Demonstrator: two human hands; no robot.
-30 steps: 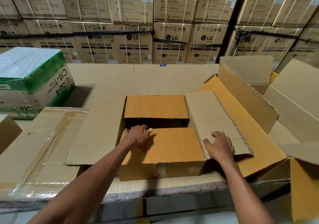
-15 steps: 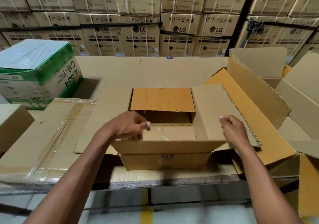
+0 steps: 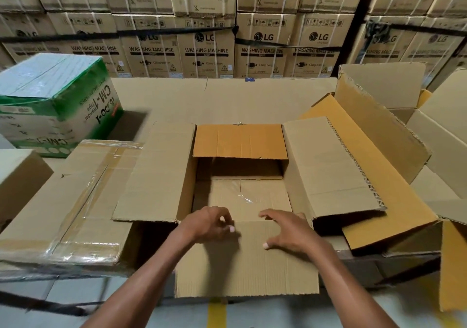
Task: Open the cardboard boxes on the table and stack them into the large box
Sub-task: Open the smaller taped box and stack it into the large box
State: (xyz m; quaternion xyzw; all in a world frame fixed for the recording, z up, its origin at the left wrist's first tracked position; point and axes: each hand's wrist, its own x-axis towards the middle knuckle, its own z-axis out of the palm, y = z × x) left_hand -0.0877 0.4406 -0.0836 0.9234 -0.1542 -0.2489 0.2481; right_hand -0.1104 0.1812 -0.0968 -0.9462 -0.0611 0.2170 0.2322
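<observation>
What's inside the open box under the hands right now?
Inside the open box only its bare taped bottom shows. The near flap and both hands, left and right, cover the nearest strip.
</observation>
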